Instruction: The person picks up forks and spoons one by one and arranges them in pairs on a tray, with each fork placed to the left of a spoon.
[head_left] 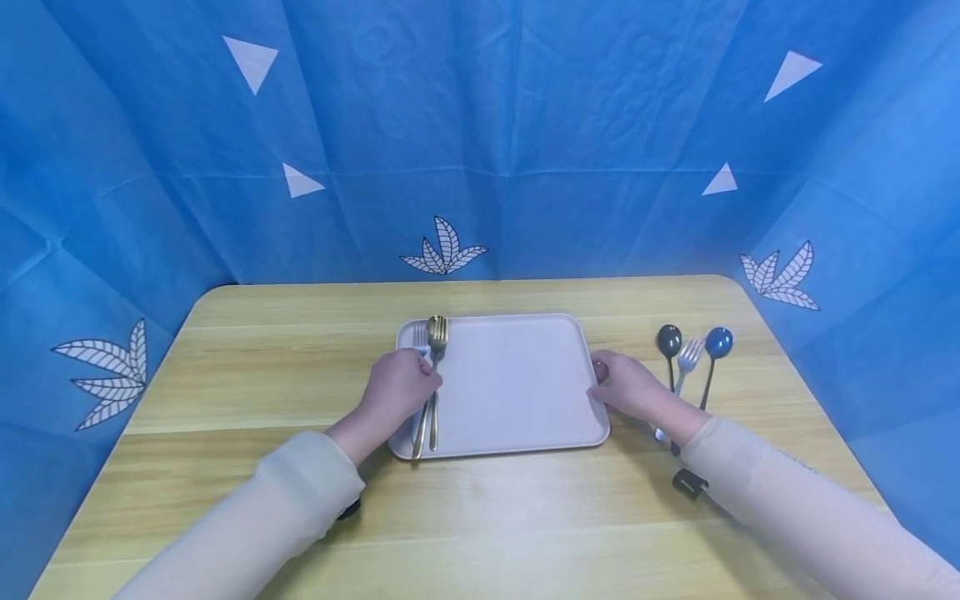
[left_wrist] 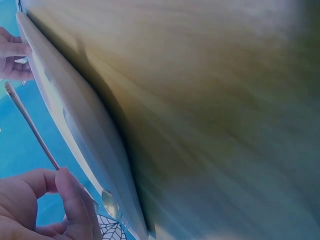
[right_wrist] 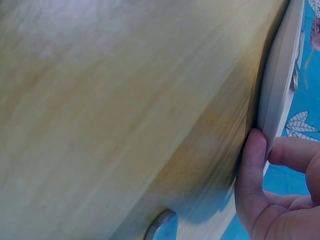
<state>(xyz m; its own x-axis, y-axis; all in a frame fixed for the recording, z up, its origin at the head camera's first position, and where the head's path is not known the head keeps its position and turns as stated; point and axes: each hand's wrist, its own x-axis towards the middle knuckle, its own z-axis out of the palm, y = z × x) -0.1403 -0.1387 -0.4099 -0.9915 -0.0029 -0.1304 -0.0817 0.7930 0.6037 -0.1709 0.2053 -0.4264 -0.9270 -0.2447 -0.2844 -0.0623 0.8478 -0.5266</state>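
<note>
The left hand (head_left: 401, 383), nearly closed, pinches a golden utensil (head_left: 421, 435) at the left side of the tray (head_left: 517, 383); the right hand (head_left: 626, 385), fingers curled, grips its right edge.

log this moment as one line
left hand: holds utensil over tray | right hand: grips tray edge | right of tray: fork, two spoons

The tray (head_left: 517, 383) rests on the table (head_left: 525, 533), cutlery (head_left: 434, 425) along its left side; right of the tray, a fork (head_left: 690, 354) lies between two spoons (head_left: 718, 342); the curtain (head_left: 510, 125) hangs behind the table
</note>
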